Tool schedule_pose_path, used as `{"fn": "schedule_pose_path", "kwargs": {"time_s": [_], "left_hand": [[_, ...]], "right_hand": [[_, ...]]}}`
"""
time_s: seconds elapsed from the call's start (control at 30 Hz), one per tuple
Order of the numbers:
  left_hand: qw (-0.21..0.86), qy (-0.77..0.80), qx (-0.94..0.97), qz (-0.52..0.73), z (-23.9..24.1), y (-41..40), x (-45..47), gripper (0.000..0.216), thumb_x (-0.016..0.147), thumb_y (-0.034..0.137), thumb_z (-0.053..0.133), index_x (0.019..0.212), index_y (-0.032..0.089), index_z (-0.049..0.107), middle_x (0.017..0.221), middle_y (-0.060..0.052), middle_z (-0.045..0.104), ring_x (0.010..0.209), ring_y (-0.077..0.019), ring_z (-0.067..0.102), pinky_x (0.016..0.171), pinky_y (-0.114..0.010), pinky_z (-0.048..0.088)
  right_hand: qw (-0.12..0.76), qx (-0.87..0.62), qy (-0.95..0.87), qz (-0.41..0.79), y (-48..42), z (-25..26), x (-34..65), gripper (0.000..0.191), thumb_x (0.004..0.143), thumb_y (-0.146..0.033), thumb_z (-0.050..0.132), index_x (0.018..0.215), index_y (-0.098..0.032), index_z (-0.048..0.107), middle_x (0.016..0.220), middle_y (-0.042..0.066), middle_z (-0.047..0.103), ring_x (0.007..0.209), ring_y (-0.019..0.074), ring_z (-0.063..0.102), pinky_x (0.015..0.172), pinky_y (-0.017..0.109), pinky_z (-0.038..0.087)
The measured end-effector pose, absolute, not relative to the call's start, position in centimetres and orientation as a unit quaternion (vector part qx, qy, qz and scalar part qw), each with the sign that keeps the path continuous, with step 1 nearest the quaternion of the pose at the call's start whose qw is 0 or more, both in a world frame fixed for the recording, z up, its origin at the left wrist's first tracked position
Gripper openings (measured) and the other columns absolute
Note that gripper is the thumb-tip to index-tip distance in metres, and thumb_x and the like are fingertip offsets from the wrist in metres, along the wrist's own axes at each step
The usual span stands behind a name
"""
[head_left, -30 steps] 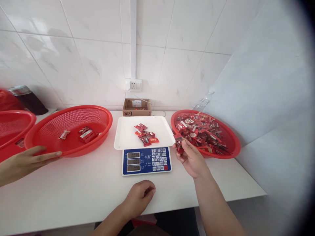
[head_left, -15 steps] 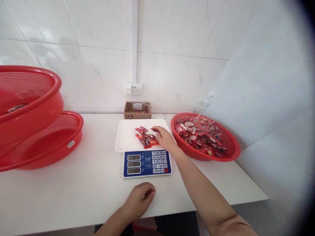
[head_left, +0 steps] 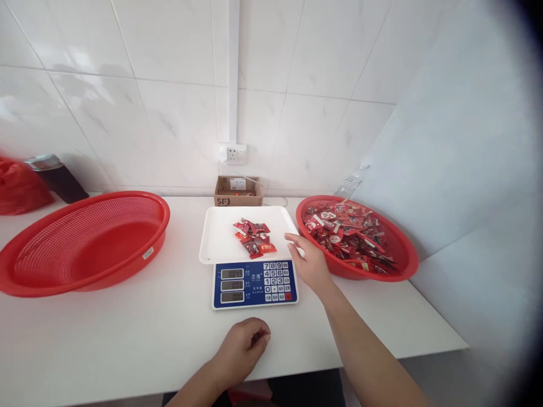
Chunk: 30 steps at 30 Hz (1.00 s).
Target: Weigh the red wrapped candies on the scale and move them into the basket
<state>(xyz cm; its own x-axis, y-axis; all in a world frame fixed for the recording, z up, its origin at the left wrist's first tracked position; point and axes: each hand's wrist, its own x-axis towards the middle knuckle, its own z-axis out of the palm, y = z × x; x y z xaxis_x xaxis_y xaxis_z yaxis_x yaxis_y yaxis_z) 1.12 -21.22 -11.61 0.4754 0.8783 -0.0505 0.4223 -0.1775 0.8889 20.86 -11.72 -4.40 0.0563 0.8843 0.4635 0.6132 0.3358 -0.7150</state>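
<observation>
A blue-faced scale [head_left: 254, 282] stands mid-table with a white weighing tray [head_left: 220, 240] on top. Several red wrapped candies [head_left: 254, 237] lie in a small pile on the tray. My right hand [head_left: 311, 263] hovers just right of the tray's front corner, fingers spread and holding nothing. My left hand [head_left: 244, 347] rests curled in a loose fist on the table near the front edge, below the scale. A red basket [head_left: 401, 263] full of red candies [head_left: 348, 232] sits to the right of the scale.
A red mesh basket [head_left: 85, 249] lies on the left of the table. A small cardboard box [head_left: 237, 195] stands against the tiled wall under a socket [head_left: 235, 152]. A dark jar [head_left: 57, 175] and something red [head_left: 19, 189] sit at far left.
My right hand put candy on the tray and drew back to the right, now holding nothing. Another person's hand lifted away the left basket that held candies; one red basket remains there.
</observation>
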Motion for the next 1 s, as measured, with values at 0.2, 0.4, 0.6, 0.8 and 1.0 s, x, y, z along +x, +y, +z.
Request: {"fn": "schedule_pose_path", "kwargs": {"time_s": [0.2, 0.4, 0.6, 0.8, 1.0], "left_hand": [[0.456, 0.452, 0.729, 0.238, -11.5, -21.3, 1.1, 0.021, 0.082, 0.03, 0.043, 0.082, 0.02, 0.061, 0.08, -0.002, 0.063, 0.068, -0.0118, 0.053, 0.063, -0.022, 0.043], [0.455, 0.453, 0.731, 0.231, -11.4, -21.3, 1.1, 0.021, 0.082, 0.031, 0.042, 0.082, 0.021, 0.061, 0.08, -0.002, 0.063, 0.067, -0.0116, 0.053, 0.062, -0.022, 0.042], [0.462, 0.457, 0.728, 0.219, -11.3, -21.5, 1.2, 0.021, 0.082, 0.03, 0.042, 0.083, 0.02, 0.061, 0.081, -0.002, 0.063, 0.068, -0.0115, 0.053, 0.062, -0.022, 0.043], [0.423, 0.433, 0.76, 0.236, -7.9, -20.3, 0.3, 0.022, 0.084, 0.035, 0.042, 0.089, 0.021, 0.059, 0.085, -0.003, 0.062, 0.073, -0.0113, 0.055, 0.065, -0.022, 0.045], [0.187, 0.449, 0.808, 0.332, -1.6, -11.6, -0.4, 0.03, 0.083, 0.039, 0.043, 0.107, 0.023, 0.052, 0.113, -0.005, 0.055, 0.108, -0.0188, 0.047, 0.091, -0.036, 0.04]], "right_hand": [[0.512, -0.623, -0.566, 0.169, -16.7, -8.7, 23.5, 0.029, 0.081, -0.04, 0.05, 0.101, -0.021, 0.06, 0.095, 0.007, 0.066, 0.085, 0.0198, 0.061, 0.081, 0.035, 0.047], [0.45, -0.671, -0.521, 0.276, -17.1, -13.1, 25.5, 0.037, 0.077, -0.046, 0.051, 0.102, -0.02, 0.057, 0.077, 0.004, 0.064, 0.07, 0.0188, 0.061, 0.071, 0.036, 0.048], [0.467, -0.667, -0.478, 0.33, -15.5, -14.8, 26.0, 0.039, 0.075, -0.045, 0.051, 0.103, -0.019, 0.055, 0.073, 0.002, 0.062, 0.067, 0.0192, 0.061, 0.063, 0.035, 0.048], [0.454, -0.684, -0.491, 0.29, -15.7, -14.6, 25.6, 0.036, 0.075, -0.043, 0.048, 0.102, -0.02, 0.057, 0.074, 0.002, 0.064, 0.069, 0.0191, 0.061, 0.07, 0.035, 0.047], [0.427, -0.699, -0.508, 0.267, -16.1, -14.5, 25.1, 0.035, 0.075, -0.042, 0.046, 0.101, -0.024, 0.058, 0.077, 0.001, 0.066, 0.073, 0.0197, 0.061, 0.074, 0.035, 0.046]]}}
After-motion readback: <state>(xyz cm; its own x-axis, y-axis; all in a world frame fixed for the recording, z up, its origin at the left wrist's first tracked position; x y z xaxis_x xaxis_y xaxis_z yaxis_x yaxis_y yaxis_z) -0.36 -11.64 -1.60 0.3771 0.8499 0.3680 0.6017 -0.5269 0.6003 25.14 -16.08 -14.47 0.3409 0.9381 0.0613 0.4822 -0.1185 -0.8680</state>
